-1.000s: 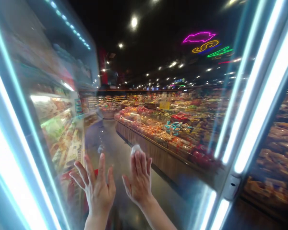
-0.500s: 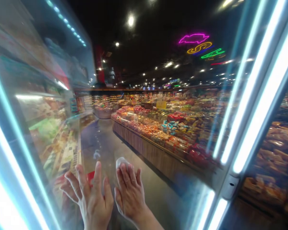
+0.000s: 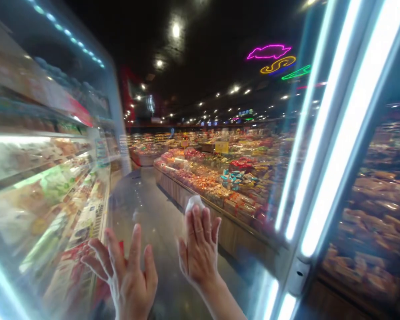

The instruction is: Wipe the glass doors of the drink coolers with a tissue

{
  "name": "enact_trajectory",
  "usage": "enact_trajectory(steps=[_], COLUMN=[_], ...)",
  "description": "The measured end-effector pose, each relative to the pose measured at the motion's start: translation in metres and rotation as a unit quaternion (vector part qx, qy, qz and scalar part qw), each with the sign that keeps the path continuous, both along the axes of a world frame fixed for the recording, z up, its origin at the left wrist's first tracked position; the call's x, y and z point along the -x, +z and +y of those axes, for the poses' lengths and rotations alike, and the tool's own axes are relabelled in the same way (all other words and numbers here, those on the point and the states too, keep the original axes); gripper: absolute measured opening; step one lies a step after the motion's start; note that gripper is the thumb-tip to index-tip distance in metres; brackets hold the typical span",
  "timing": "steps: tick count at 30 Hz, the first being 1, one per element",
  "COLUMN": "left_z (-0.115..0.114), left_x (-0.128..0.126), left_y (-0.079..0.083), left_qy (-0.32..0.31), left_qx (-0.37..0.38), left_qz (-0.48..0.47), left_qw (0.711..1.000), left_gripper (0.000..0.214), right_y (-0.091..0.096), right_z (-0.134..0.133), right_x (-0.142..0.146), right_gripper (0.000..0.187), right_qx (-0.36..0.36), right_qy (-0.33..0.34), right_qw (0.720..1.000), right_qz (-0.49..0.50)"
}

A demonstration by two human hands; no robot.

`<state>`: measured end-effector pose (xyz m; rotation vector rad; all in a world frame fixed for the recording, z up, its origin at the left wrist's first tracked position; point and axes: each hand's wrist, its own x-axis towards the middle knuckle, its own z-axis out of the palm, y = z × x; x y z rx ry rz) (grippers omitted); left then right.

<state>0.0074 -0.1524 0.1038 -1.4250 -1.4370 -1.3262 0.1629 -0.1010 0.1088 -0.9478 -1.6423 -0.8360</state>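
My left hand (image 3: 128, 275) lies flat on a glass door (image 3: 253, 231), fingers spread, nothing in it. My right hand (image 3: 200, 249) presses a small white cloth (image 3: 193, 202) against the same glass, fingers straight and close together, the cloth peeking out above the fingertips. The two hands are a hand's width apart at the bottom middle of the view. Seen in or through the glass are a store aisle (image 3: 146, 204) and a long display of packaged goods (image 3: 220, 182).
A door frame with bright vertical light strips (image 3: 323, 146) runs down the right, with a white fitting (image 3: 298, 275) near its foot. Behind it, shelves of packaged food (image 3: 373, 213). On the left, lit chiller shelves (image 3: 53, 191). Neon signs (image 3: 270, 51) hang overhead.
My right hand slid the cloth down and left on the glass, then back up and to the right. My left hand stayed flat, shifting slightly. The view swung a little.
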Motion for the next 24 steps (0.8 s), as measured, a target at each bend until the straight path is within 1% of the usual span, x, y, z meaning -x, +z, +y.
enact_trajectory(steps=[4, 7, 10, 12, 14, 17, 20, 24], left_z=[0.009, 0.016, 0.021, 0.022, 0.022, 0.019, 0.015, 0.008], left_x=[-0.05, -0.083, -0.102, -0.107, -0.106, -0.095, -0.075, -0.037], left_y=[0.004, 0.006, 0.006, 0.006, 0.006, 0.008, 0.009, 0.008], left_qy=[-0.015, -0.027, -0.032, -0.03, -0.023, -0.012, 0.001, 0.01], left_qx=[0.004, 0.009, 0.009, 0.008, 0.007, 0.004, 0.004, -0.001], left_qz=[0.013, 0.016, 0.014, 0.019, 0.025, 0.024, 0.014, 0.018], left_qw=[1.0, 0.999, 0.999, 0.999, 0.999, 1.0, 1.0, 1.0], left_gripper=[0.098, 0.099, 0.095, 0.093, 0.094, 0.092, 0.094, 0.094], right_y=[0.007, 0.004, -0.001, -0.002, -0.001, 0.003, 0.01, 0.022], right_z=[0.019, 0.033, 0.043, 0.047, 0.049, 0.047, 0.041, 0.026], right_x=[-0.072, -0.121, -0.158, -0.171, -0.172, -0.154, -0.121, -0.065], right_gripper=[0.071, 0.068, 0.068, 0.069, 0.07, 0.07, 0.072, 0.072], right_qx=[0.013, 0.011, 0.016, 0.02, 0.022, 0.018, 0.013, 0.012], right_qy=[-0.049, -0.062, -0.06, -0.056, -0.049, -0.035, -0.023, -0.015], right_qw=[0.997, 0.993, 0.985, 0.98, 0.977, 0.975, 0.982, 0.992], right_qz=[0.061, 0.104, 0.16, 0.188, 0.205, 0.217, 0.187, 0.124])
